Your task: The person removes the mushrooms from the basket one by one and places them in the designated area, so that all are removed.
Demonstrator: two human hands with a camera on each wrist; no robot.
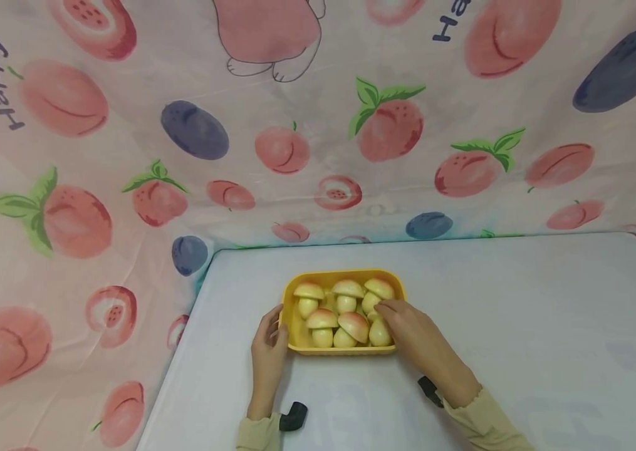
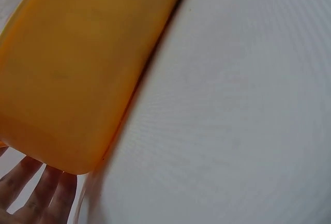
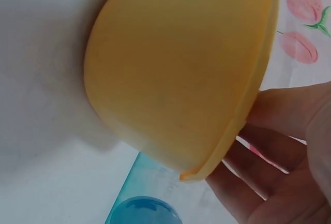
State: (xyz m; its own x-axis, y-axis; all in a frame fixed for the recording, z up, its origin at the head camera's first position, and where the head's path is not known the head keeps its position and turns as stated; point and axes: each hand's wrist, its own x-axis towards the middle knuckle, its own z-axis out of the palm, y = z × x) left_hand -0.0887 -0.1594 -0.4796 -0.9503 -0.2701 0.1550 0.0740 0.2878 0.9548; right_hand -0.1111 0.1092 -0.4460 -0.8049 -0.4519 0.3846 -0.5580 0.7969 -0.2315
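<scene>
Mushroom [image 1: 380, 333] touching right grip [image 1: 422, 338]; in tray [image 1: 340, 351]

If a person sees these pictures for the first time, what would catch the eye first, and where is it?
Probably the yellow tray on the white table, with its pale mushrooms in two rows. Next, the left hand at the tray's left end and the right hand over its right rim. Behind the table, a cloth with large printed fruits fills the background.
</scene>
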